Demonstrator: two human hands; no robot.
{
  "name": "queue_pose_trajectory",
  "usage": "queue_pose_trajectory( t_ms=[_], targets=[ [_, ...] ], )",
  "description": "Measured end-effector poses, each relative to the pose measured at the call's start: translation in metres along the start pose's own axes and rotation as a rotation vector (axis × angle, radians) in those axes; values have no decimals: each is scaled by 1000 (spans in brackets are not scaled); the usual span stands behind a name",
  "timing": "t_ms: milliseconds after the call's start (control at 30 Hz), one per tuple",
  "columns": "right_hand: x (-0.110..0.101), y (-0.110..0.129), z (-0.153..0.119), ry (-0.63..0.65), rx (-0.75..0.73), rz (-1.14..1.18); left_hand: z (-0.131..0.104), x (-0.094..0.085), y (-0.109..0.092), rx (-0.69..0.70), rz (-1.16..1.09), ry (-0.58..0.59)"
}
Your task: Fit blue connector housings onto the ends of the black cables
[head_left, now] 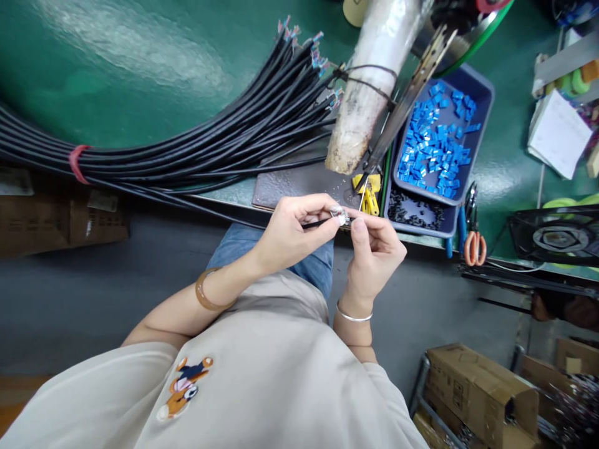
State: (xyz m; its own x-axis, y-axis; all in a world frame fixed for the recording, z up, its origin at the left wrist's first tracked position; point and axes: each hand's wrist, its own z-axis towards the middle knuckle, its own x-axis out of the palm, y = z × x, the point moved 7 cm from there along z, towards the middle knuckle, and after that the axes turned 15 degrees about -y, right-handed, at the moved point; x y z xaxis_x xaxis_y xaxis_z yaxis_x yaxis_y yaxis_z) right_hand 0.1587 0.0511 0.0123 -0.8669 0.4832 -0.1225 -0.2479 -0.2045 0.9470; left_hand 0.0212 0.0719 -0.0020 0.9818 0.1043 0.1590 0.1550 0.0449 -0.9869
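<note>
Just in front of the bench edge, my left hand [299,227] pinches a black cable [316,223] close to its end. A small silvery-white piece [340,216] shows at the cable's end, too small to make out in detail. My right hand [374,249] meets it from the other side, thumb and forefinger pressed together at the tip; what they grip is hidden. A thin metal rod [363,194] reaches down from a long clamped metal bar [412,93] almost to my right fingers. Beside it on the bench lies a yellow hand tool [370,194].
A bundle of black cables [187,153], tied with a red band [77,163], stretches across the green bench [116,68]. Above my hands hangs a wrapped duct [369,81]. Right of it are a tray [482,118] of blue parts, orange-handled pliers [475,248] and a fan [556,237].
</note>
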Motion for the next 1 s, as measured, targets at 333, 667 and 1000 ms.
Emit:
queue_pose_trajectory(
  t_ms=[333,667,1000],
  targets=[
    [-3,-1,0,-3,16,-24,-1,-1,0,17,13,4],
    [-5,-1,-1,-10,13,-62,-3,0,-8,193,158,16],
    [-7,-1,0,110,22,-164,-3,1,6,-51,46,146]
  ],
)
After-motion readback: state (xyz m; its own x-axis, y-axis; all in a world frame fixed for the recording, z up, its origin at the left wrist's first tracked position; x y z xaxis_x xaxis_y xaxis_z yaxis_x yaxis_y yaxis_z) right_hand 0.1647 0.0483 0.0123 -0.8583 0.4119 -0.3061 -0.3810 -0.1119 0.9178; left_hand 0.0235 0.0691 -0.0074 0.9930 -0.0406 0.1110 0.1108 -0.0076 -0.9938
